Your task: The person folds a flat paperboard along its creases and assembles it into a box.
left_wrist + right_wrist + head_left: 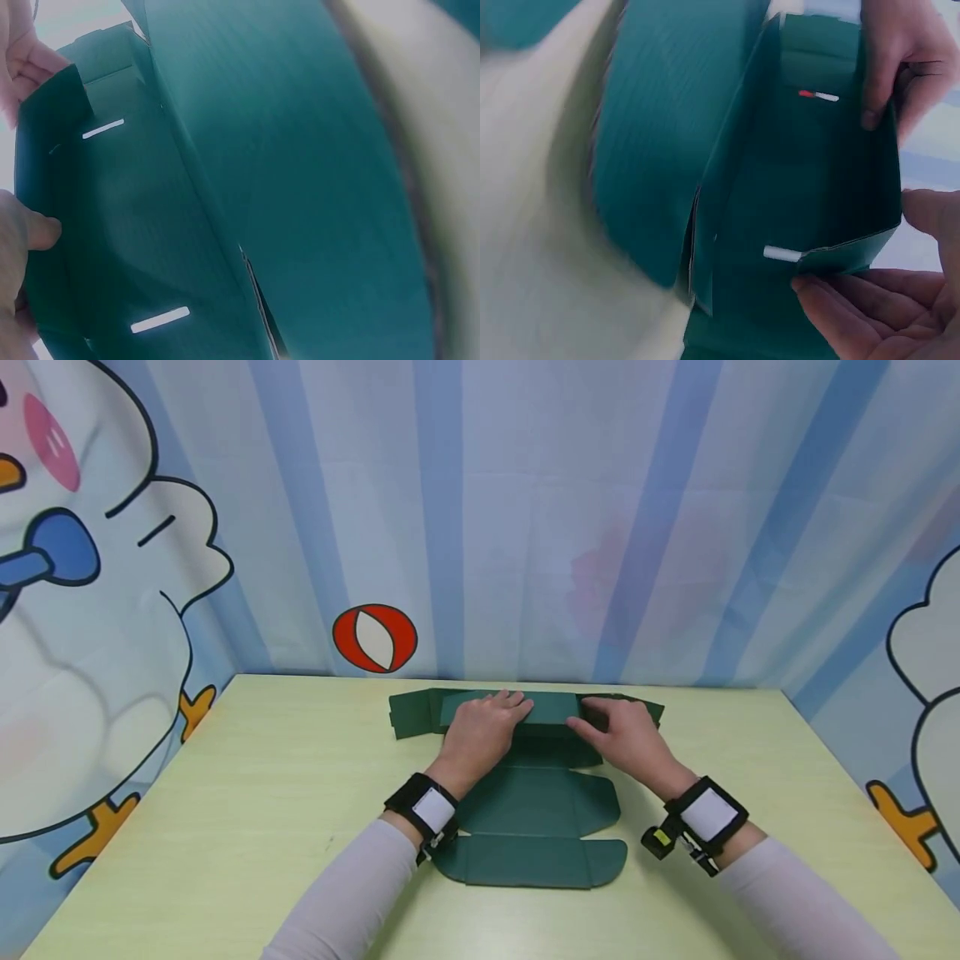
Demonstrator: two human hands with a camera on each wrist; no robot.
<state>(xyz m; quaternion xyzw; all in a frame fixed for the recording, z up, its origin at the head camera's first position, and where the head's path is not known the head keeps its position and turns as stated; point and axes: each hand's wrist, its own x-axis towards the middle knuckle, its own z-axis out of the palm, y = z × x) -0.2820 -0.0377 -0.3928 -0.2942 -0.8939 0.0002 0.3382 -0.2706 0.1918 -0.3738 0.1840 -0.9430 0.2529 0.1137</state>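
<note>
A dark green cardboard box point(525, 802), partly folded, lies on the table with its lid panels spread towards me. At its far side one long wall stands raised. My left hand point(480, 731) pinches this wall, and the left wrist view shows the thumb point(43, 231) on its inner face. My right hand point(628, 739) is at the wall's right end. In the right wrist view its fingers touch the outside of a small end flap point(847, 251), which is bent inward, while the thumb lies near the corner. Two narrow slots pierce the base.
The pale yellow table point(225, 793) ends just behind the box at a striped blue and white curtain point(510, 527) printed with cartoon figures. An end flap point(412, 714) juts out at the box's far left. A rounded front panel point(528, 862) lies nearest me.
</note>
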